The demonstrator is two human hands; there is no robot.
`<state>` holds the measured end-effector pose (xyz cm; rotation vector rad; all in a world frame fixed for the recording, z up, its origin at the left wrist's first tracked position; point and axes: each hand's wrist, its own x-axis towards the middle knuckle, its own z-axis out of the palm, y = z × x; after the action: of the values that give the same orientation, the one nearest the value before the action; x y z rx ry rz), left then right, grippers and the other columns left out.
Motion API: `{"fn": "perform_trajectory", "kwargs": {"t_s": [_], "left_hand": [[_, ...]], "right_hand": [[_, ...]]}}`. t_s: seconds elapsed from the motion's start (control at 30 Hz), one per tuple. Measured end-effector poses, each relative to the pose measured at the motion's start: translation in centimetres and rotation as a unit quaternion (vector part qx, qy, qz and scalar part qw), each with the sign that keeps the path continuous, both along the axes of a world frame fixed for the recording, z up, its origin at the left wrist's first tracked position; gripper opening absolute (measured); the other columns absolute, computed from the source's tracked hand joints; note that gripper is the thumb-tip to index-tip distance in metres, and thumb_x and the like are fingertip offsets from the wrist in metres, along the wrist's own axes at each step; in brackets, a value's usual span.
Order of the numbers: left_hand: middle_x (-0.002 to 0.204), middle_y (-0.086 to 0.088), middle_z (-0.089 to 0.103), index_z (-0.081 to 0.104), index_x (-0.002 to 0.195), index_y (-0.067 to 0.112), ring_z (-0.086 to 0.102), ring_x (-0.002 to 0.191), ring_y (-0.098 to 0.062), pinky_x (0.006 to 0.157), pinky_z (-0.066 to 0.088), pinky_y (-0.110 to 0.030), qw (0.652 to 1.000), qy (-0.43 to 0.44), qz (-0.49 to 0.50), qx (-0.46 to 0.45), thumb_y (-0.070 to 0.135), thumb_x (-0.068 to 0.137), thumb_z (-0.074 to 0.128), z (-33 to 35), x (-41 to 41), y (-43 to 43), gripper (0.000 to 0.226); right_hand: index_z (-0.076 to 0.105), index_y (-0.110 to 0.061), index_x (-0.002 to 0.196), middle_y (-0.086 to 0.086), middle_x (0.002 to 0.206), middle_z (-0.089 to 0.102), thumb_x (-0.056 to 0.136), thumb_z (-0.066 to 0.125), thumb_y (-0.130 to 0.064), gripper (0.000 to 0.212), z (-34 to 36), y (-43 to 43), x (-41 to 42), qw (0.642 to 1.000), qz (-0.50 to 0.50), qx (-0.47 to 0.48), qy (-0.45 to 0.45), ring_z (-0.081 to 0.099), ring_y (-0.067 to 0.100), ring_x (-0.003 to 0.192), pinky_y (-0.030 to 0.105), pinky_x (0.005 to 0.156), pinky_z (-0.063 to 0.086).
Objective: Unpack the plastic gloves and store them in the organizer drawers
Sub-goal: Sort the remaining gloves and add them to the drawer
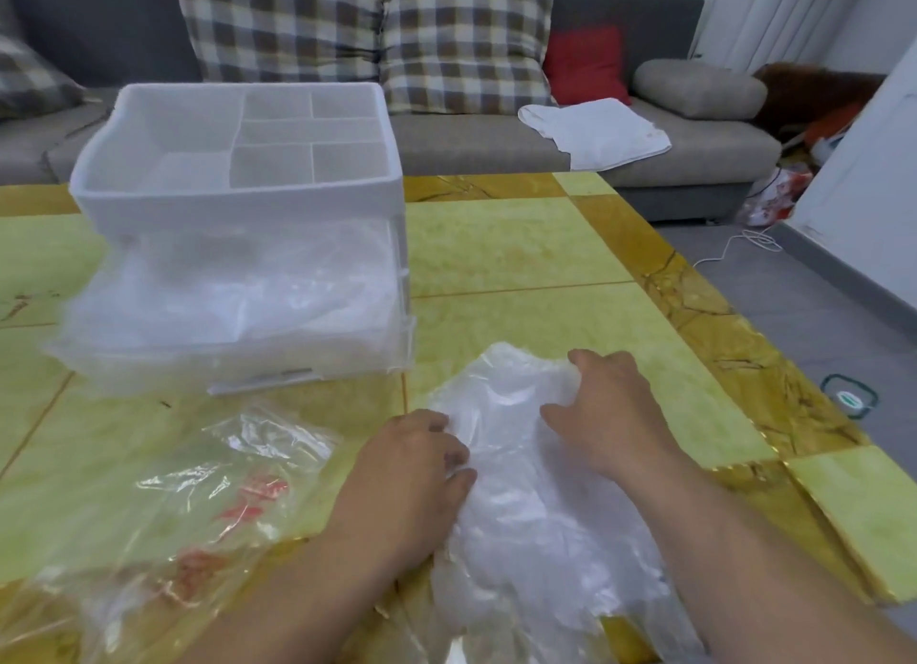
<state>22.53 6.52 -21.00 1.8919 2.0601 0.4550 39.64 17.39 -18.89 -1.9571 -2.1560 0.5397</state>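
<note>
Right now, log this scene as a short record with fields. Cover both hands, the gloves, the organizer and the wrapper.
left hand: grips the left edge of the gloves
right hand: fingers curled into the gloves' far end
gloves: loose clear pile on the table, between the hands
organizer: white, left on the table; divided top tray; clear plastic inside the drawers
wrapper: clear bag with red print, left of the gloves

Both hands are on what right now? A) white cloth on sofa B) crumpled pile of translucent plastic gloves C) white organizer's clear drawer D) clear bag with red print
B: the left hand and right hand both grip the crumpled pile of translucent plastic gloves on the yellow-green table.
</note>
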Motion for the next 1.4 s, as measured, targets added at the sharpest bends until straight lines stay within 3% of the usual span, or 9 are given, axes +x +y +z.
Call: {"fn": "perform_trajectory", "kwargs": {"t_s": [0.13,0.27,0.43,0.57,0.77,0.97,1.1,1.2,1.4], "left_hand": [[0.116,0.015,0.058,0.075,0.099,0.026,0.053,0.109,-0.007,0.088,0.036,-0.016,0.998,-0.012,0.045,0.052,0.036,0.092,0.063,-0.5,-0.3,0.0,0.017],[0.138,0.009,0.046,0.060,0.128,0.032,0.046,0.125,-0.016,0.104,0.038,-0.027,0.997,-0.012,0.045,0.058,0.041,0.088,0.067,-1.0,-0.3,0.1,0.041],[0.151,0.008,0.038,0.057,0.134,0.035,0.036,0.137,-0.018,0.114,0.027,-0.030,0.999,0.043,0.022,0.018,0.054,0.091,0.057,-1.0,-0.5,-0.2,0.048],[0.147,0.013,0.043,0.060,0.131,0.031,0.042,0.132,-0.015,0.111,0.028,-0.028,0.998,0.057,0.018,0.023,0.053,0.089,0.059,-0.8,-0.8,-0.2,0.048],[0.151,0.017,0.037,0.058,0.133,0.033,0.036,0.138,-0.011,0.115,0.023,-0.026,0.999,0.043,0.008,0.016,0.047,0.090,0.062,-0.8,-0.9,-0.3,0.045],[0.150,0.018,0.038,0.057,0.135,0.036,0.037,0.135,-0.009,0.112,0.026,-0.023,0.999,0.038,0.002,0.010,0.047,0.089,0.063,-0.7,-1.1,-0.2,0.047],[0.147,0.018,0.040,0.060,0.130,0.035,0.039,0.132,-0.009,0.109,0.028,-0.023,0.999,0.030,0.007,0.011,0.045,0.087,0.065,-0.6,-1.2,0.0,0.045],[0.145,0.018,0.041,0.061,0.129,0.035,0.040,0.130,-0.009,0.108,0.030,-0.023,0.999,0.031,0.013,0.011,0.046,0.087,0.066,-0.5,-1.0,0.0,0.044],[0.143,0.014,0.042,0.053,0.135,0.033,0.042,0.129,-0.011,0.106,0.033,-0.023,0.999,0.016,0.035,0.037,0.044,0.085,0.070,-0.4,-0.8,-0.2,0.054]], "right_hand": [[0.050,-0.024,0.140,0.000,0.135,0.041,0.089,0.069,-0.031,0.056,0.3,0.6,-0.3,0.991,0.019,0.123,0.051,0.037,0.023,0.128,0.031,0.093,0.040],[0.054,-0.033,0.138,-0.002,0.150,0.036,0.088,0.071,-0.029,0.054,-0.6,1.0,-0.5,0.992,0.129,0.014,0.003,0.036,0.022,0.135,0.035,0.108,0.038],[0.072,-0.025,0.096,0.001,0.112,0.053,0.087,0.063,-0.031,0.013,-0.8,1.6,0.2,0.995,0.063,-0.001,-0.082,0.058,0.026,0.101,0.031,0.078,0.049],[0.055,-0.016,0.061,0.002,0.069,0.056,0.082,0.057,-0.024,0.023,0.2,2.2,2.3,0.990,0.002,-0.022,-0.136,0.057,0.026,0.066,0.026,0.051,0.036],[0.068,-0.018,0.092,0.006,0.107,0.066,0.086,0.060,-0.025,0.012,2.2,2.3,2.8,0.991,-0.050,0.105,-0.071,0.061,0.032,0.095,0.034,0.072,0.051],[0.036,-0.019,0.151,0.003,0.151,0.042,0.089,0.064,-0.050,0.075,0.5,1.6,0.2,0.994,0.083,-0.052,-0.051,0.043,0.025,0.136,0.034,0.107,0.040],[0.065,-0.020,0.109,0.003,0.111,0.066,0.081,0.067,-0.036,0.032,-0.1,2.2,-0.1,0.994,0.042,-0.041,-0.087,0.063,0.026,0.098,0.036,0.081,0.055],[0.057,-0.015,0.067,0.001,0.066,0.058,0.074,0.067,-0.018,0.012,0.2,2.3,0.0,0.997,0.016,-0.045,-0.067,0.057,0.023,0.061,0.025,0.048,0.040],[0.064,-0.015,0.068,-0.002,0.065,0.063,0.082,0.067,-0.012,0.014,0.7,2.0,0.8,0.997,0.030,0.002,0.072,0.059,0.017,0.057,0.023,0.049,0.040]]}}
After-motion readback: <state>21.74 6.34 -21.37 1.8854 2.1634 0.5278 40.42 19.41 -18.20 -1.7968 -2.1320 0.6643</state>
